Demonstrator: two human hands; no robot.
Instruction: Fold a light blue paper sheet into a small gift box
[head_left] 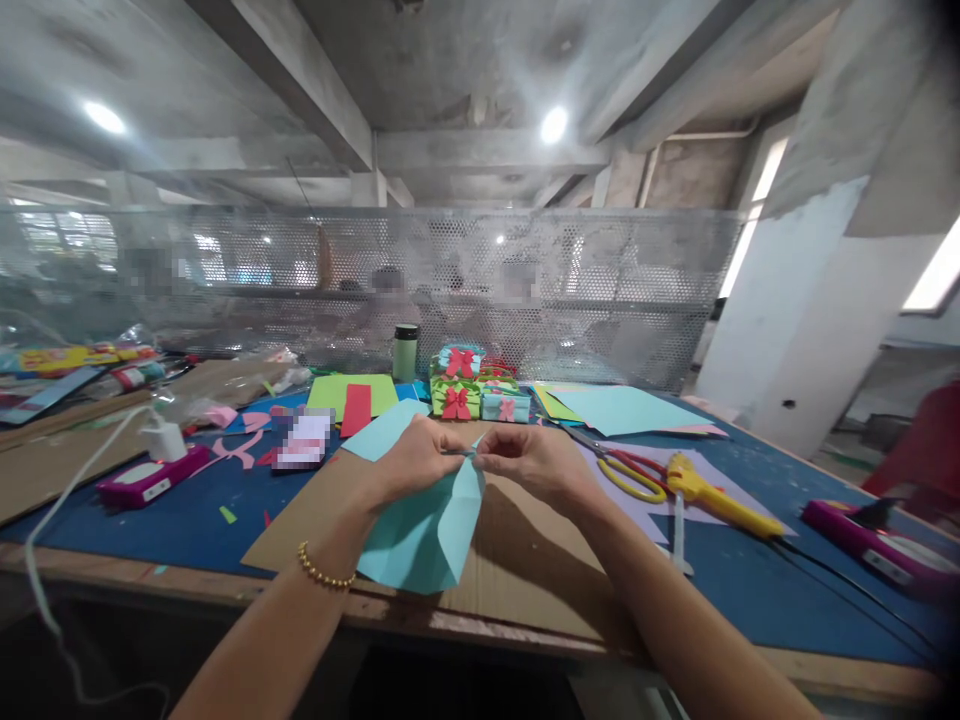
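A light blue sheet of paper [431, 525] hangs folded in front of me over a brown cardboard mat [517, 560]. My left hand [416, 462] and my right hand [529, 465] both pinch its top edge where their fingertips meet, fingers closed. A beaded bracelet circles my left wrist. Another light blue sheet [384, 430] lies flat just behind my left hand.
Red-and-yellow scissors [626, 470] and a yellow glue gun [712, 492] lie to the right on the blue table [150, 520]. Small gift boxes with red bows [469, 392], coloured paper sheets [349, 395] and a green bottle [405, 352] stand behind. Pink devices sit at left [150, 478] and right [877, 545]. People sit beyond a mesh screen [600, 290].
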